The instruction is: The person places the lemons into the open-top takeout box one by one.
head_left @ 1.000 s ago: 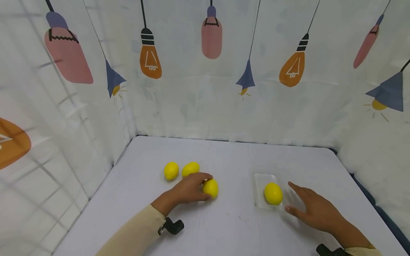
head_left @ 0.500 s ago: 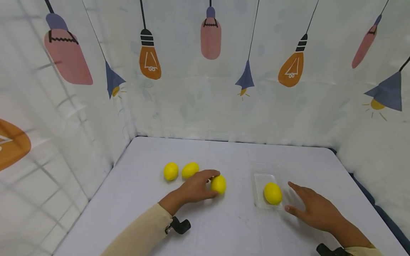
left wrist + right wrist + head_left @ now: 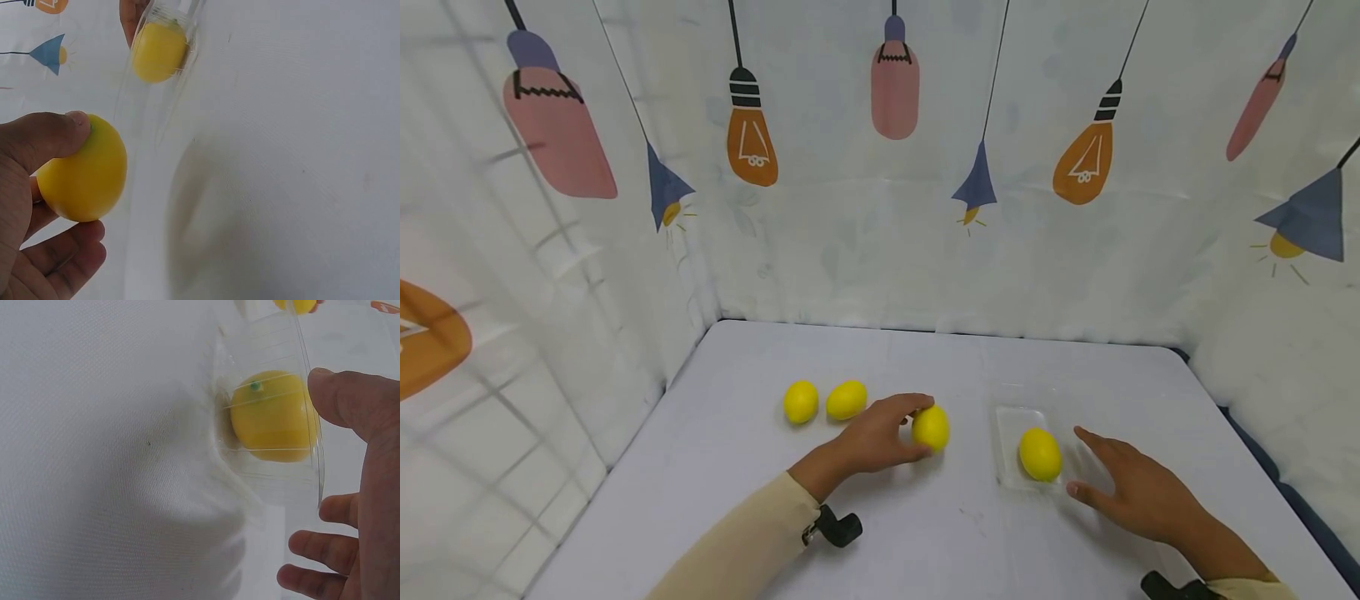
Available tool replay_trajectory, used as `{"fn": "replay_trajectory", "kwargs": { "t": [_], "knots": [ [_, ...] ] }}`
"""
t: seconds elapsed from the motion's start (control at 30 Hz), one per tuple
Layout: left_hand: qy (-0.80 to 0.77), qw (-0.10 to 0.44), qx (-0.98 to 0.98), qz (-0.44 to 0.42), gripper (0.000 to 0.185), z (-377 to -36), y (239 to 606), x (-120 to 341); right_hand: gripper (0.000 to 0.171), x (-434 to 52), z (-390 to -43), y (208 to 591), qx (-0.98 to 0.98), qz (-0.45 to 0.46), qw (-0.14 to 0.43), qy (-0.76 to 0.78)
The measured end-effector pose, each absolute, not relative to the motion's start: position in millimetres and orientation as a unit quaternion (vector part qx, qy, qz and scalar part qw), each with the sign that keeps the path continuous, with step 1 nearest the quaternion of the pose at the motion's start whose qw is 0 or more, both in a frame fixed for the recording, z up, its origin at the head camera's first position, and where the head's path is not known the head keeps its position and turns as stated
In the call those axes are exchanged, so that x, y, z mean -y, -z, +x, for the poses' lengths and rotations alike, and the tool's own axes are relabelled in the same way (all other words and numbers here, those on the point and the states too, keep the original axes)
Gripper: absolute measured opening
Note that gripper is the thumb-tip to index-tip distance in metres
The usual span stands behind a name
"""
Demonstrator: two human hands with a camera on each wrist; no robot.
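My left hand (image 3: pixel 880 437) grips a yellow lemon (image 3: pixel 932 429) between thumb and fingers. In the left wrist view the thumb lies over the green tip of the held lemon (image 3: pixel 87 172), and a shadow falls on the cloth beside it. A clear plastic tray (image 3: pixel 1017 419) stands to the right, with one lemon (image 3: pixel 1041 455) inside. Beside the tray's right side is my right hand (image 3: pixel 1138 487), fingers spread and holding nothing. The right wrist view has its thumb (image 3: pixel 340 400) right at the rim of the tray (image 3: pixel 256 481).
Two more lemons, one (image 3: pixel 801 402) at the left and another (image 3: pixel 847 400) close by, lie behind my left forearm. A white cloth covers the table (image 3: pixel 925 533). A pale curtain (image 3: pixel 850 250) printed with lamps hangs behind it. Black mounts (image 3: pixel 838 527) sit on both wrists.
My left hand has carried the lemon to the right, toward the tray, uncovering more of the lemon behind it. The right hand and the tray have stayed in place.
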State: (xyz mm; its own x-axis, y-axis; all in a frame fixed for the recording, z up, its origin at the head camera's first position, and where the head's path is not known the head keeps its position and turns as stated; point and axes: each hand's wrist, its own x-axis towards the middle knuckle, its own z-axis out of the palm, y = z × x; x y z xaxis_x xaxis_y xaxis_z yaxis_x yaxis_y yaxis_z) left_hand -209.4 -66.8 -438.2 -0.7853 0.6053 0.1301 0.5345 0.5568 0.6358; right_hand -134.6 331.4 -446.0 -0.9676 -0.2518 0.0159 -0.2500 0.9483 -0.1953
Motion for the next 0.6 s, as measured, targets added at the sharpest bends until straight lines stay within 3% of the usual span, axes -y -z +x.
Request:
{"fn": "replay_trajectory", "kwargs": {
  "t": [0.6],
  "knots": [
    [-0.357, 0.064, -0.868, 0.34, 0.07, -213.4, 434.1, 41.1, 0.091, -332.9, -134.0, 448.6, -0.987, -0.124, 0.003, 0.1]
  ]
}}
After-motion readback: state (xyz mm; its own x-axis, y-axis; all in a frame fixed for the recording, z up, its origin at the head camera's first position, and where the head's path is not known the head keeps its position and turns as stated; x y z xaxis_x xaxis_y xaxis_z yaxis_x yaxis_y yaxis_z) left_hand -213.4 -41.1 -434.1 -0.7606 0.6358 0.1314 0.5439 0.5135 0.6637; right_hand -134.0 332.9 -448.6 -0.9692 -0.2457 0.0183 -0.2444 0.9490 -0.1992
